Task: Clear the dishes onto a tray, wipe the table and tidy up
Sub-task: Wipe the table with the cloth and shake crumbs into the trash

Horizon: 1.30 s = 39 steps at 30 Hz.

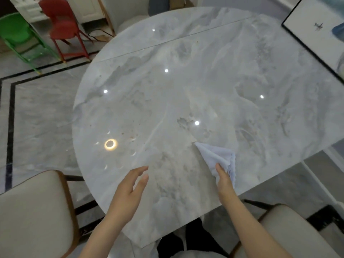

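Observation:
A round grey marble table (186, 81) fills the view, with small brown crumbs and stains near its left front part (133, 136). My right hand (224, 180) holds a pale blue cloth (217, 157) by one end near the table's front edge; the cloth's far corner rests on the tabletop. My left hand (130, 187) hovers over the front of the table, fingers apart and holding nothing. No dishes or tray are in view.
Cream padded chairs stand at the front left (31, 211) and front right (297, 231). A red chair (61, 21) and a green chair (16, 32) stand on the floor at the back left. A black-framed picture (316, 28) leans at the table's right.

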Tool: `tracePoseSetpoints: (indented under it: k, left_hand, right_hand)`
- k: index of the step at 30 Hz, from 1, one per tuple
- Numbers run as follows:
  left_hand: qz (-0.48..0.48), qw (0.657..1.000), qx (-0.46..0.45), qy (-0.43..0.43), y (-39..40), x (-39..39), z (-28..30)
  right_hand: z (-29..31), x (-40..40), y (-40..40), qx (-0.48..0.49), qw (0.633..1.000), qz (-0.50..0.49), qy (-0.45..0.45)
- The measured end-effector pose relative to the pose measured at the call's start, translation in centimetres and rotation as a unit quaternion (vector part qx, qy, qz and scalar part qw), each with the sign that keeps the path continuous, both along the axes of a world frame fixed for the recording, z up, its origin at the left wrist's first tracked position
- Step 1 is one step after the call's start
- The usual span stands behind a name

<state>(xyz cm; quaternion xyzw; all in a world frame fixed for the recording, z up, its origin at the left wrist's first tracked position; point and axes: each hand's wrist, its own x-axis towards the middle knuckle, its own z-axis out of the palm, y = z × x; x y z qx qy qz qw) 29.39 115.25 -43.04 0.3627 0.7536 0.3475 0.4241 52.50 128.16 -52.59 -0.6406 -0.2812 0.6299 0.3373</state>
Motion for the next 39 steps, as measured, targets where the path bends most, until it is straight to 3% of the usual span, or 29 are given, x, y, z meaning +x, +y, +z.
tracePoseSetpoints:
  k: [3,6,9,16,21,26,30,39]
  left_hand:
    - [0.001,1.000,0.005,-0.010,-0.2,-0.1,-0.2]
    - [0.002,1.000,0.003,-0.014,-0.6,-0.1,-0.4]
    - [0.017,1.000,-0.004,-0.017,-1.1,-0.1,-0.6]
    - [0.085,0.996,-0.016,-0.036,-2.1,-0.2,-0.8]
    - [0.114,0.992,-0.021,-0.042,-2.4,-0.2,-1.0]
    - [0.122,0.991,-0.012,-0.052,-2.9,-0.6,-0.9]
    - [0.112,0.992,-0.007,-0.058,-3.3,-2.0,-1.0]
    - [0.020,0.998,0.011,-0.058,-6.1,-7.4,-1.0]
  right_hand:
    - [0.5,-0.1,-0.3,0.008,0.999,-0.051,0.015]
    - [1.2,0.5,0.5,-0.060,0.986,-0.145,0.056]
    - [1.8,1.4,2.4,-0.081,0.979,-0.169,0.085]
    - [0.6,-0.9,5.6,-0.131,0.989,-0.063,-0.014]
    - [-0.1,-3.2,5.5,-0.002,0.999,-0.032,-0.040]
    - [-0.1,-3.7,4.9,0.052,0.997,0.047,-0.043]
    - [-0.3,-4.3,3.5,0.024,0.991,0.106,-0.081]
    - [-0.7,-6.3,-2.8,0.007,0.990,0.106,-0.096]
